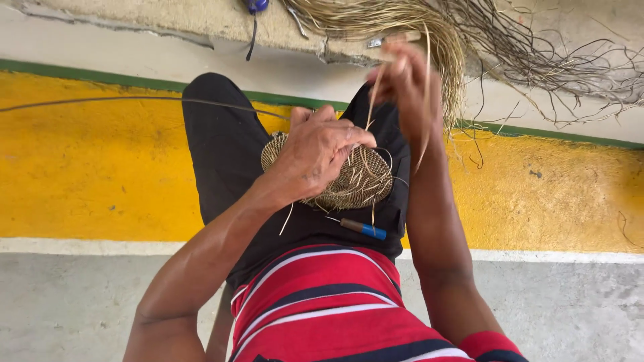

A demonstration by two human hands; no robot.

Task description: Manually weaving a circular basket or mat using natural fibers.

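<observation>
A small round woven disc of straw-coloured fibre (pixel 359 182) rests on my lap, over black trousers. My left hand (pixel 318 151) lies on top of the disc and grips it, fingers curled over its upper edge. Raised above and beyond the disc, my right hand (pixel 406 84) pinches a thin fibre strand (pixel 373 94) that runs down to the weave. Loose strand ends stick out of the disc's right side.
A tool with a blue handle (pixel 363 228) lies on my lap just below the disc. A bundle of long dry fibres (pixel 429 27) and dark tangled strands (pixel 563 60) lie on the concrete beyond my knees. A yellow painted band (pixel 94 167) crosses the floor.
</observation>
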